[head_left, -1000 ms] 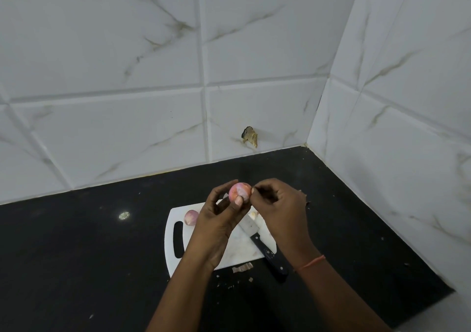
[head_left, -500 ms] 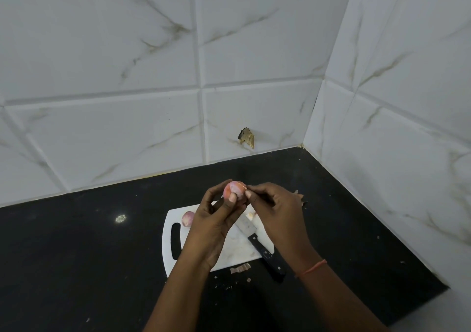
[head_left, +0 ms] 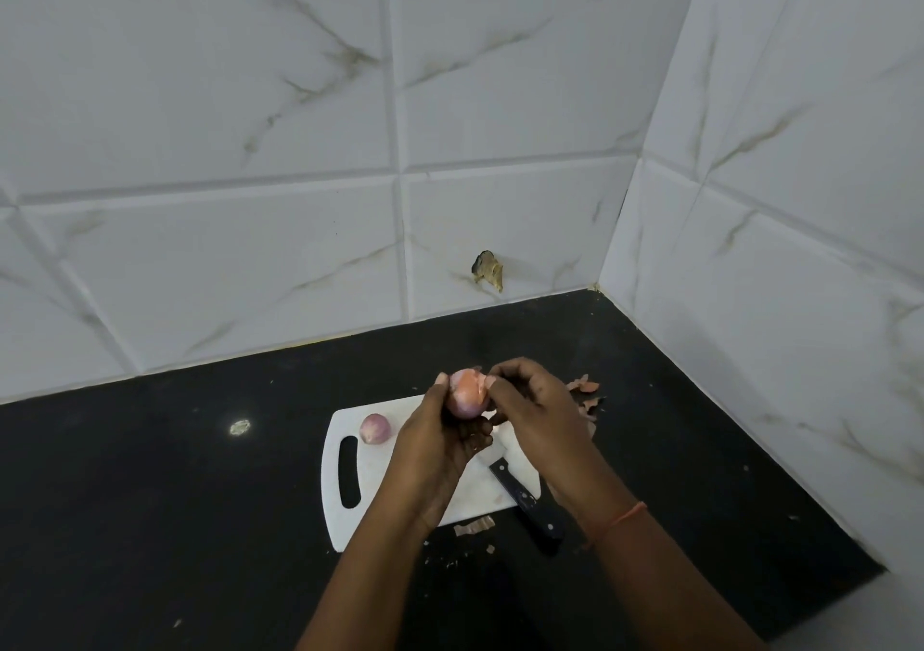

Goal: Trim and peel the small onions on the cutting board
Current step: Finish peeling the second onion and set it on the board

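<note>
My left hand (head_left: 440, 445) holds a small pink onion (head_left: 465, 394) up above the white cutting board (head_left: 345, 510). My right hand (head_left: 535, 410) pinches the onion's skin at its upper right side. A second small onion (head_left: 375, 429) lies on the board's far left part, beside the handle slot. A knife with a black handle (head_left: 527, 500) rests on the board's right edge, its blade mostly hidden under my hands.
Onion peels (head_left: 585, 393) lie on the black counter right of my hands, and scraps (head_left: 472, 526) lie at the board's near edge. White tiled walls close the counter at the back and right. A small pale spot (head_left: 240, 427) sits left of the board.
My hands have stayed over the board while the onion turned a little in my left hand. My right hand's fingers have kept working at the skin.
</note>
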Tool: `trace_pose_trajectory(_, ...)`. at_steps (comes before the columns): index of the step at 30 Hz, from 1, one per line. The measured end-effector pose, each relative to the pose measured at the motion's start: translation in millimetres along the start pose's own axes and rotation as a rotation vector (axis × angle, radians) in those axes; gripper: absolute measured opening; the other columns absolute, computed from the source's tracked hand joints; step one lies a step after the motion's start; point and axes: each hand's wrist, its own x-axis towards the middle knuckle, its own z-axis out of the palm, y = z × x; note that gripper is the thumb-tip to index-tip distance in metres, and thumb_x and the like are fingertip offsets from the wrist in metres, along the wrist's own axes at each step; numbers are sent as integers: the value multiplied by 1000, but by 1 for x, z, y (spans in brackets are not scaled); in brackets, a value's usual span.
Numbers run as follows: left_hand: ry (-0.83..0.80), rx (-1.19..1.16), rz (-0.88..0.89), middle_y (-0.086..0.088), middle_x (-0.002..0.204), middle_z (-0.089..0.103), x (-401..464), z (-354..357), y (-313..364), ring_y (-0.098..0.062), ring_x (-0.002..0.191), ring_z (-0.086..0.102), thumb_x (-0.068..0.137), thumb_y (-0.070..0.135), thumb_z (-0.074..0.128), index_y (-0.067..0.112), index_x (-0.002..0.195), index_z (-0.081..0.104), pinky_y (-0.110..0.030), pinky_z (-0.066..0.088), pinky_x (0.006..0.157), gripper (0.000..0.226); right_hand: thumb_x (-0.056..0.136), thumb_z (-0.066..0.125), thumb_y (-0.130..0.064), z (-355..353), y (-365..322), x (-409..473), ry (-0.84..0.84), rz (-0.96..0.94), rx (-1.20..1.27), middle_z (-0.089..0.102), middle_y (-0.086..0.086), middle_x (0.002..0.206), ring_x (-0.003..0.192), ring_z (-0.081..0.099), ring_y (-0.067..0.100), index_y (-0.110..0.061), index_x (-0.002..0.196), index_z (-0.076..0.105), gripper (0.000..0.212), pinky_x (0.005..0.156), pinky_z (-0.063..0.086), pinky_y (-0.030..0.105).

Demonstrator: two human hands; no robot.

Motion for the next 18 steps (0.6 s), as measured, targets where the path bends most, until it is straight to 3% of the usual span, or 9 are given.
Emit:
trace_pose_trajectory(3, 23, -99, -72, -10, 84, 69, 3, 3, -4, -14, 61, 53, 106, 35, 35, 5, 116, 65, -30, 45, 66, 43, 93, 56, -9, 1, 0, -1, 2, 126, 246, 68, -2, 82, 70, 62, 5, -12, 90, 66, 11, 70, 50, 26)
trace_pose_trajectory(8, -28, -240, -160, -5, 72, 58, 5, 3, -3, -14, 57, 43, 104, 36, 33, 11, 107, 63, -26, 39, 52, 40, 86, 52, -6, -6, -3, 1, -16, 280, 689, 61, 10, 74, 67, 58, 19, -4, 73, 62, 17, 67, 50, 31)
trace_pose_trajectory(11, -51, -214, -186, -6, 71, 59, 4, 2, -2, -16, 55, 44, 102, 49, 37, 13, 104, 65, -27, 41, 51, 46, 89, 56, -6, -10, 3, 3, 128, 332, 778, 60, 10, 73, 62, 56, 16, -2, 78, 65, 14, 60, 49, 27)
trace_pose_trajectory(13, -59, -174, -185, -7, 72, 60, 3, 3, -2, -17, 55, 47, 101, 48, 41, 14, 105, 65, -27, 44, 51, 41, 90, 60, -2, -13, 8, 5, 252, 322, 843, 64, 16, 75, 65, 62, 21, 2, 89, 64, 6, 60, 54, 29)
trace_pose_trajectory(15, -59, -144, -155, -8, 75, 62, 3, 3, -3, -17, 55, 50, 102, 40, 44, 15, 109, 64, -27, 46, 54, 33, 89, 62, 3, -16, 10, 3, 289, 306, 805, 68, 22, 85, 74, 69, 28, 5, 96, 61, 7, 65, 60, 33)
trace_pose_trajectory(18, -40, -62, -53, -10, 85, 64, 4, 1, -6, -15, 60, 55, 105, 29, 42, 15, 115, 65, -30, 45, 63, 29, 89, 63, 0, -13, 9, -2, 178, 185, 496, 73, 16, 95, 86, 73, 27, -1, 99, 68, 11, 75, 61, 37)
